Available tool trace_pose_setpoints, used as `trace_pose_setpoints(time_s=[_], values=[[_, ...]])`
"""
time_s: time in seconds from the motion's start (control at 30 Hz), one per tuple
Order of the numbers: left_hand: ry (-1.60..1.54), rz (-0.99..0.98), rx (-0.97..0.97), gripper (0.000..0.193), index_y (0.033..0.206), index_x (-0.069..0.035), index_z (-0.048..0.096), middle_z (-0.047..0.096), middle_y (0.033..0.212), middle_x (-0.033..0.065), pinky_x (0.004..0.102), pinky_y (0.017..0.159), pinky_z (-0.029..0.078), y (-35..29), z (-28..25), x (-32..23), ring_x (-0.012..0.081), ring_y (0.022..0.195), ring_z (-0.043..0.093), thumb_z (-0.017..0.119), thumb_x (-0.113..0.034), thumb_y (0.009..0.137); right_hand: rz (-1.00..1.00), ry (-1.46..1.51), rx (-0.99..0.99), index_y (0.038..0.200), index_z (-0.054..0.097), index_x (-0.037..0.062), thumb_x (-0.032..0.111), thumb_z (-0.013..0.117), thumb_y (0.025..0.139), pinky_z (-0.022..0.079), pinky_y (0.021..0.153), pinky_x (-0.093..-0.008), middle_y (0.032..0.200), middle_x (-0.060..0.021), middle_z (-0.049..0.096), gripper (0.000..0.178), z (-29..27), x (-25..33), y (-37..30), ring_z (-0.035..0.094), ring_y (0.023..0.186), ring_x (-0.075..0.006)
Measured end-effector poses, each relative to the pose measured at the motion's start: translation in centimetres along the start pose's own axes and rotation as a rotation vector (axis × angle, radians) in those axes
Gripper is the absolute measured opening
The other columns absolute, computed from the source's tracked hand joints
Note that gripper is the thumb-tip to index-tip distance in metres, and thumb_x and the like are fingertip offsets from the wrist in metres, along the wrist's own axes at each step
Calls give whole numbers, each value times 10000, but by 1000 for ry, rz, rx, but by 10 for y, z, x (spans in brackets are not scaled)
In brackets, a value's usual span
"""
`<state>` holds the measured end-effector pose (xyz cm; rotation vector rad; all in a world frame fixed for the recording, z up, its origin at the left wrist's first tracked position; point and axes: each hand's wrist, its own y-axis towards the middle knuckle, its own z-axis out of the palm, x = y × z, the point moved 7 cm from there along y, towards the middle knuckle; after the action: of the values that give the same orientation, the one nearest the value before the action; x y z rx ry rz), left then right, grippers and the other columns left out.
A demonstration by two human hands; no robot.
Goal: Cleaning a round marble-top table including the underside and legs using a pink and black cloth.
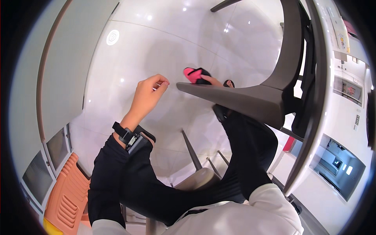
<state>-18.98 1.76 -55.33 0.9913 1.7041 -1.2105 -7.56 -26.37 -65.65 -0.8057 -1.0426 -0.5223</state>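
Head view: left hand (150,92) has fingertips together, apparently empty. Right hand (212,80), partly behind the brown furniture leg (243,98), apparently handles the pink-and-black item (192,74); grip cannot be told. Next move calls for leg clearance.

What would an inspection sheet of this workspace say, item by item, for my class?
Surface: pale glossy floor with seams and bright reflections
Job's things: pink-and-black slipper, slightly blurred
Clutter: orange slotted plastic seat at lower left
Hands: left hand loosely curled, nothing seen in it; right hand at the slipper, grip unclear
Cables: nothing seen
Surroundings: grey-brown furniture leg partly hiding the right arm; pale panel at left
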Motion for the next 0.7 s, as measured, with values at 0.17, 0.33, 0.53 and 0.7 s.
trace_pose_setpoints(time_s=[0.17,0.33,0.53,0.7], values=[[73,37,-41,158,1026,2,705,757,901,68,279,725,516,-24,18,-30,136,839,707,651,-141,987,-78,21,112,1317,623,31,264,550,1055,540,856,-315,1107,-102,704,358,0,-47,72,669,969,-178],[44,-18,-38,121,1016,-5,706,763,911,63,282,736,524,-57,28,-32,131,847,713,656,-108,978,-25,374,207,1340,608,28,311,553,1051,543,880,-346,1125,-109,696,409,8,-52,74,665,993,-199],[-5,-21,-10,121,1005,-6,708,757,900,77,284,712,528,-55,36,-24,151,804,713,651,-109,976,110,720,228,1368,590,23,368,557,1045,548,909,-382,1148,-118,687,473,-19,-34,1,661,1022,-223],[-93,72,-29,141,1002,-2,712,753,871,93,314,684,543,-54,47,-63,175,770,718,662,-129,968,187,604,131,1337,592,17,381,584,1035,543,916,-413,1185,-130,677,473,-29,10,-48,651,1038,-248]])
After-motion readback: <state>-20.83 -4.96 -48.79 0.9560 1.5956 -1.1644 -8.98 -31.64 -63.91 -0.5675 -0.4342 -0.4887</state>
